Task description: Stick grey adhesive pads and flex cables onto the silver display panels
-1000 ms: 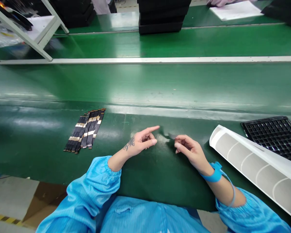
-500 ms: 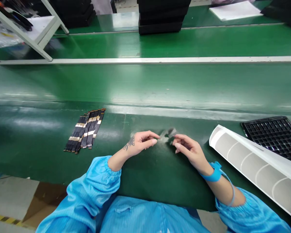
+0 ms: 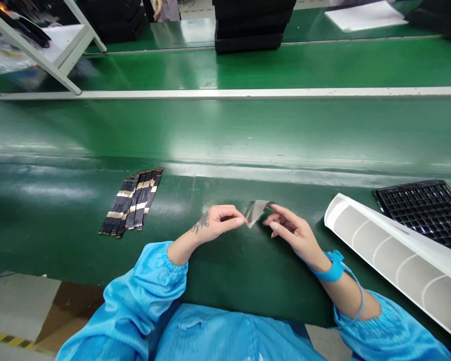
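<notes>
Film: a thin, grey, see-through strip [image 3: 257, 211], bent in a soft curl with one dark end, hangs between the two hands.
Left hand: thumb and forefinger are pinched together on the film's near corner; the left hand [image 3: 225, 220] lies palm-inward.
Right hand: thumb and forefinger of the right hand [image 3: 291, 228] stand apart, the forefinger's tip against the film's dark end.
Wristband: a smooth blue strap [image 3: 329, 271] with a thin cord, just behind the right hand.
Black strips: flat, narrow and fanned, with shiny pale bands; the bundle [image 3: 133, 203] lies well left of the left hand.
White sheet: glossy and curled lengthwise, grey panels crossed by pale arcs [image 3: 383, 245], right of the right hand.
Tray: black, shiny, gridded plastic [image 3: 423, 210], farther right.
Bench: slick green surface [image 3: 233, 276] beneath both hands.
Lettering: marks on the black strips are too small to read.
</notes>
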The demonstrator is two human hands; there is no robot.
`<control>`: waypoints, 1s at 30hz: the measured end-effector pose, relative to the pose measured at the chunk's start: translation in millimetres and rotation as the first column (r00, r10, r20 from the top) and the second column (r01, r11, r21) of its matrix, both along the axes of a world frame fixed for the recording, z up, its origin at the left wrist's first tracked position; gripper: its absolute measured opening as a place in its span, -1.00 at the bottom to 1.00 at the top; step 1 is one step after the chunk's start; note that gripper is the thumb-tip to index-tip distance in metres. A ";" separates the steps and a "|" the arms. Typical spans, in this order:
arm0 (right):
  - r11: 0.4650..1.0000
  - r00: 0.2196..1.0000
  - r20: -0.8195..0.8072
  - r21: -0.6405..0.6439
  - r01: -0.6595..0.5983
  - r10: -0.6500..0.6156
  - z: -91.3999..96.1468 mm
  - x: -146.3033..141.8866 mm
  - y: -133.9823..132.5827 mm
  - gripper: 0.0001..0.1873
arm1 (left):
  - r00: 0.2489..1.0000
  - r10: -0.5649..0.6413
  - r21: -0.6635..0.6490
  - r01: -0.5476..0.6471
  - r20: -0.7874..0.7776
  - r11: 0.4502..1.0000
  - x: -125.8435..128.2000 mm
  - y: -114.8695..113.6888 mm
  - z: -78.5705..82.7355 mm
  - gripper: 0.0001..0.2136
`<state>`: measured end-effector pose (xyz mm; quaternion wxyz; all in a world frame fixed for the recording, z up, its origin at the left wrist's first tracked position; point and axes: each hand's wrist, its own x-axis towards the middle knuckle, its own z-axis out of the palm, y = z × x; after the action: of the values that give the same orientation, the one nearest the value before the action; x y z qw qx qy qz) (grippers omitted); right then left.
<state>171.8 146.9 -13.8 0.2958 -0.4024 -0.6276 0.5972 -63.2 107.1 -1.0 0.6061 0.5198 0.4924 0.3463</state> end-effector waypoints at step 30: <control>0.993 0.991 0.102 0.070 -0.099 0.091 -0.1 1.8 0.1 -0.53 | 0.994 -0.004 -0.006 0.005 0.112 1.000 -1.0 -0.9 -4.6 -0.48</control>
<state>173.6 147.1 -13.9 0.2506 -0.3897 -0.6817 0.5662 -64.2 106.2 -5.6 0.6353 0.4987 0.4576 0.3719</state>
